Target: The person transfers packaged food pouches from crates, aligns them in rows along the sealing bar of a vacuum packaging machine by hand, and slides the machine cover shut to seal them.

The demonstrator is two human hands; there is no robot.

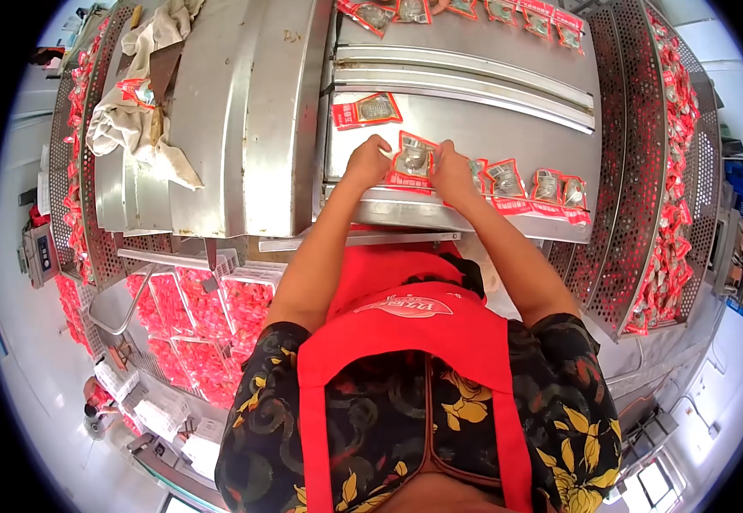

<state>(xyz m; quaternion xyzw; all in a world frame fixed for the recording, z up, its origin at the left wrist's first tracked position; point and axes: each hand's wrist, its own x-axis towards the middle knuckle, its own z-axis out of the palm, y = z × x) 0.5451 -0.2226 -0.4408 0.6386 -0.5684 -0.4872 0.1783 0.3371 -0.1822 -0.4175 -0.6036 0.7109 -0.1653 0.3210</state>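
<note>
Over the near edge of the steel machine bed [465, 120], my left hand [370, 162] and my right hand [454, 175] are closed at the two sides of a red-edged food packet [413, 157]. Dark contents show through its clear window. My fingertips appear to pinch its edges. Just above my left hand, another packet [368, 111] lies flat and slightly tilted. To the right of my right hand, several similar packets [506, 179] lie side by side along the near edge, their red ends toward me.
Metal sealing bars [465, 77] cross the bed beyond my hands. More packets [538, 24] line its far side. Perforated trays [624, 111] flank the machine. Cloths [123, 124] lie on the steel cover at left. Crates of red packets [192, 299] and another person [97, 393] are at lower left.
</note>
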